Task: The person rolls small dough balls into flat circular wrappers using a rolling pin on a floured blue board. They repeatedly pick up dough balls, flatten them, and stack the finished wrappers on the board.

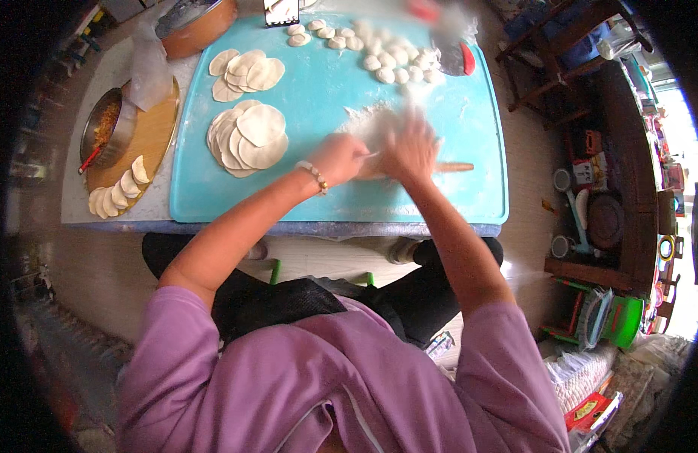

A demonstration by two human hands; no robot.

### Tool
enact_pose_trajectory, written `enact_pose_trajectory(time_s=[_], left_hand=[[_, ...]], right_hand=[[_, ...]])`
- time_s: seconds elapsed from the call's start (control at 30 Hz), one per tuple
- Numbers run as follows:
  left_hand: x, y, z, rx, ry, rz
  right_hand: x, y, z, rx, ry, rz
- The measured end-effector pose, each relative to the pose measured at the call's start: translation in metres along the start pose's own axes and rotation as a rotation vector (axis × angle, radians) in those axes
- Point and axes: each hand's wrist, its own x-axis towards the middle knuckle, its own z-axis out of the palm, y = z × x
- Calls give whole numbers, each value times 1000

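A blue silicone mat (326, 206) dusted with flour lies before me. My left hand (338, 158), blurred and wearing a bead bracelet, pinches the pale edge of a dough wrapper (372, 154); most of that wrapper is hidden. Beside it my right hand (414, 148) lies flat with its fingers spread, the palm over a wooden rolling pin (455, 167) whose right end sticks out. Just beyond both hands is a heap of flour (363, 118). Rolled round wrappers form a larger pile (261, 127) and a smaller pile (250, 71) on the mat's left side.
Dough pieces (385, 59) cluster at the back, near a red-handled tool (468, 59). A phone (281, 12) stands at the far edge. Left of the mat, a metal bowl of filling (108, 122) and folded dumplings (118, 195) rest on a round board (150, 130). An orange-brown pot (204, 31) stands behind.
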Motion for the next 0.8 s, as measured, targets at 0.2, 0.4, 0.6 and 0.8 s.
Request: enact_pose_trajectory(time_s=[0.2, 0.4, 0.6, 0.8], left_hand=[[19, -17, 16, 74, 109, 7], [-9, -6, 1, -83, 11, -88], [17, -4, 13, 43, 69, -35], [-8, -33, 3, -106, 43, -110]], right_hand=[[-29, 8, 5, -36, -2, 4], [-51, 3, -11, -126, -27, -88], [25, 25, 48, -126, 106, -91], [-83, 1, -18, -133, -76, -95]])
